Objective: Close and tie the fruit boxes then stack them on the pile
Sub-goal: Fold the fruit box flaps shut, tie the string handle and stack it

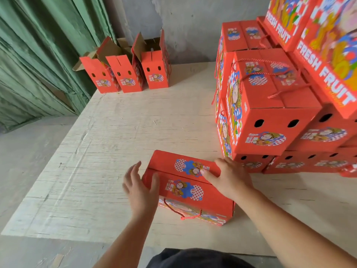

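Note:
A red fruit box stands on the plywood board in front of me, its two top flaps folded down and meeting along a seam. A red cord handle hangs loose on its near side. My left hand is at the box's left end, thumb on the top flap, fingers spread and blurred. My right hand lies on the top's right part, fingers straight, pressing the far flap down. The pile of closed red boxes rises just right of it.
Three open red boxes with raised flaps stand at the board's far left corner by a green curtain. The plywood board lies on a concrete floor. A grey wall is behind. Larger "FRESH FRUIT" boxes lean at the top right.

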`<control>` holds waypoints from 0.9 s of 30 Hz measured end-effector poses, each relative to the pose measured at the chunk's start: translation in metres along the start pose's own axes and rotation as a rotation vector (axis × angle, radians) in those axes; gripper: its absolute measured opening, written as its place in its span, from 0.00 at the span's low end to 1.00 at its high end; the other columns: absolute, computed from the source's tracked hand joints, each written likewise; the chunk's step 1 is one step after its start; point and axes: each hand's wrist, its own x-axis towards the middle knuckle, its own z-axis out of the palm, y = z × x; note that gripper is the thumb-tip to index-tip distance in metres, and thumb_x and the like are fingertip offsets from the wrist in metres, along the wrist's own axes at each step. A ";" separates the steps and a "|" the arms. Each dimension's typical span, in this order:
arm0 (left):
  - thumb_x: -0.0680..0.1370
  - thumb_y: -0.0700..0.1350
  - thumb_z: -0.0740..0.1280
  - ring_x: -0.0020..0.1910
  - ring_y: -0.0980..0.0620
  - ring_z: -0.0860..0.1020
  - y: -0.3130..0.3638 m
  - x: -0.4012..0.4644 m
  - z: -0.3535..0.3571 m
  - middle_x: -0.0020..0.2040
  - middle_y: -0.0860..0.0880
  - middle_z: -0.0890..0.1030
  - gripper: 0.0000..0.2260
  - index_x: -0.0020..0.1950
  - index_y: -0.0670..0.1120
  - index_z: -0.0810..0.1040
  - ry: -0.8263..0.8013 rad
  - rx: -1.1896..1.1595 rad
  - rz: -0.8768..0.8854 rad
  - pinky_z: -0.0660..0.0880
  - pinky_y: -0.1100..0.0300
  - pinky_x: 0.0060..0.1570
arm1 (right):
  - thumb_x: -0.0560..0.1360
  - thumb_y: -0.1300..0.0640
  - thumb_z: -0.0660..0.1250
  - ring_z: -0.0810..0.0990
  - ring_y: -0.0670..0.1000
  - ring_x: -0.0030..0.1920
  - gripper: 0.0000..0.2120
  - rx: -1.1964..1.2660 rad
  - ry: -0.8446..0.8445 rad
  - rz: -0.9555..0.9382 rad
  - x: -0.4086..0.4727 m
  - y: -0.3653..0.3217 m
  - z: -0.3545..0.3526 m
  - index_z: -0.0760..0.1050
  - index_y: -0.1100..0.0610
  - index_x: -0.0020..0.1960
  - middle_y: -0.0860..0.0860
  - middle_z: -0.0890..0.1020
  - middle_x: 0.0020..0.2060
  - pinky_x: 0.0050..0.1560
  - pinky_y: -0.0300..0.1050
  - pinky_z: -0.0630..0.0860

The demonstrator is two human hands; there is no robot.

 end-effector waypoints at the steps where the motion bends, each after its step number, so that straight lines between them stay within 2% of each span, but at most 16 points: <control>1: 0.77 0.63 0.71 0.74 0.47 0.65 0.001 -0.019 0.002 0.75 0.49 0.65 0.33 0.78 0.57 0.64 -0.061 -0.104 -0.278 0.64 0.46 0.72 | 0.68 0.17 0.48 0.82 0.58 0.54 0.41 -0.023 -0.074 0.030 0.003 -0.001 -0.005 0.78 0.49 0.54 0.50 0.83 0.51 0.45 0.48 0.73; 3: 0.71 0.75 0.67 0.72 0.48 0.69 0.013 -0.049 0.007 0.70 0.53 0.75 0.37 0.75 0.57 0.69 -0.335 -0.380 -0.732 0.63 0.47 0.71 | 0.62 0.13 0.46 0.83 0.60 0.56 0.48 -0.035 -0.278 0.120 0.008 0.002 -0.017 0.80 0.52 0.50 0.56 0.84 0.52 0.47 0.48 0.72; 4: 0.69 0.78 0.63 0.68 0.51 0.74 0.021 -0.054 0.009 0.61 0.57 0.83 0.35 0.69 0.59 0.75 -0.506 -0.476 -0.840 0.65 0.50 0.69 | 0.59 0.11 0.46 0.81 0.61 0.59 0.52 -0.025 -0.396 0.168 0.009 0.003 -0.023 0.81 0.54 0.52 0.58 0.84 0.57 0.51 0.49 0.73; 6: 0.71 0.78 0.62 0.57 0.53 0.83 0.033 -0.053 0.011 0.51 0.59 0.87 0.31 0.64 0.59 0.79 -0.627 -0.554 -0.824 0.74 0.53 0.61 | 0.61 0.11 0.50 0.77 0.60 0.67 0.56 0.072 -0.615 0.247 0.004 0.006 -0.029 0.80 0.56 0.63 0.58 0.79 0.68 0.63 0.52 0.73; 8: 0.76 0.73 0.64 0.52 0.53 0.85 0.041 -0.043 0.016 0.54 0.55 0.87 0.28 0.66 0.55 0.79 -0.540 -0.519 -0.769 0.78 0.55 0.52 | 0.71 0.20 0.59 0.77 0.56 0.67 0.44 0.336 -0.688 0.258 -0.004 0.004 -0.022 0.79 0.55 0.68 0.54 0.80 0.67 0.69 0.52 0.72; 10: 0.79 0.66 0.67 0.49 0.52 0.83 0.049 -0.035 0.019 0.56 0.50 0.86 0.24 0.66 0.51 0.78 -0.445 -0.435 -0.731 0.75 0.56 0.43 | 0.80 0.40 0.68 0.81 0.50 0.62 0.22 0.707 -0.555 0.182 -0.016 -0.008 -0.009 0.79 0.50 0.68 0.48 0.84 0.62 0.69 0.49 0.74; 12: 0.80 0.56 0.70 0.40 0.49 0.80 0.051 -0.033 0.011 0.51 0.45 0.85 0.18 0.65 0.46 0.76 -0.386 -0.438 -0.740 0.71 0.58 0.35 | 0.79 0.54 0.72 0.83 0.47 0.60 0.19 0.883 -0.326 0.111 -0.025 -0.018 0.001 0.77 0.51 0.70 0.47 0.85 0.59 0.67 0.49 0.76; 15: 0.80 0.42 0.69 0.23 0.56 0.64 0.054 -0.033 -0.011 0.33 0.49 0.73 0.04 0.48 0.44 0.76 -0.360 -0.620 -0.865 0.58 0.64 0.21 | 0.78 0.61 0.72 0.84 0.52 0.46 0.04 0.880 0.008 0.097 -0.030 -0.032 -0.006 0.83 0.55 0.52 0.50 0.85 0.45 0.48 0.43 0.80; 16: 0.80 0.41 0.69 0.22 0.57 0.60 0.060 -0.033 -0.022 0.30 0.51 0.70 0.06 0.43 0.46 0.75 -0.366 -0.699 -0.896 0.55 0.64 0.20 | 0.78 0.61 0.72 0.83 0.50 0.43 0.03 0.907 0.057 0.062 -0.034 -0.036 -0.014 0.82 0.53 0.48 0.47 0.84 0.41 0.42 0.36 0.77; 18: 0.81 0.44 0.70 0.23 0.56 0.63 0.079 -0.033 -0.041 0.30 0.52 0.72 0.06 0.44 0.47 0.79 -0.376 -0.744 -0.774 0.60 0.62 0.23 | 0.78 0.58 0.71 0.81 0.44 0.41 0.04 1.061 -0.007 -0.057 -0.045 -0.056 -0.032 0.82 0.50 0.46 0.43 0.84 0.39 0.42 0.32 0.74; 20: 0.82 0.47 0.68 0.30 0.56 0.75 0.107 -0.035 -0.057 0.35 0.52 0.80 0.07 0.55 0.48 0.85 -0.377 -0.658 -0.440 0.71 0.62 0.31 | 0.78 0.55 0.71 0.83 0.44 0.47 0.02 1.164 -0.193 -0.178 -0.059 -0.083 -0.046 0.82 0.49 0.49 0.44 0.86 0.45 0.50 0.40 0.77; 22: 0.83 0.51 0.65 0.40 0.60 0.82 0.137 -0.038 -0.072 0.42 0.55 0.86 0.10 0.58 0.54 0.85 -0.461 -0.620 -0.132 0.75 0.70 0.37 | 0.78 0.54 0.71 0.81 0.38 0.55 0.10 1.073 -0.351 -0.295 -0.070 -0.106 -0.048 0.79 0.41 0.57 0.39 0.84 0.51 0.55 0.40 0.77; 23: 0.82 0.54 0.65 0.44 0.62 0.83 0.150 -0.039 -0.077 0.46 0.55 0.87 0.11 0.58 0.55 0.86 -0.537 -0.593 -0.066 0.75 0.72 0.38 | 0.78 0.53 0.70 0.80 0.35 0.55 0.13 0.947 -0.364 -0.353 -0.073 -0.113 -0.047 0.77 0.36 0.56 0.34 0.83 0.50 0.53 0.37 0.75; 24: 0.81 0.55 0.65 0.47 0.63 0.84 0.154 -0.039 -0.078 0.49 0.54 0.88 0.12 0.57 0.55 0.86 -0.599 -0.551 -0.026 0.75 0.72 0.39 | 0.77 0.53 0.69 0.79 0.34 0.49 0.13 0.874 -0.369 -0.384 -0.074 -0.117 -0.047 0.76 0.33 0.51 0.32 0.82 0.45 0.48 0.36 0.74; 25: 0.82 0.54 0.65 0.49 0.63 0.84 0.159 -0.040 -0.079 0.50 0.54 0.88 0.11 0.58 0.54 0.86 -0.628 -0.506 -0.008 0.75 0.72 0.40 | 0.76 0.54 0.68 0.79 0.36 0.42 0.12 0.898 -0.376 -0.368 -0.074 -0.120 -0.049 0.77 0.36 0.44 0.35 0.82 0.39 0.42 0.38 0.73; 27: 0.85 0.48 0.66 0.50 0.59 0.85 0.154 -0.037 -0.081 0.49 0.53 0.88 0.09 0.62 0.51 0.83 -0.600 -0.423 0.055 0.78 0.68 0.45 | 0.76 0.56 0.67 0.77 0.43 0.35 0.08 1.155 -0.356 -0.238 -0.071 -0.123 -0.068 0.80 0.45 0.40 0.43 0.80 0.32 0.38 0.41 0.73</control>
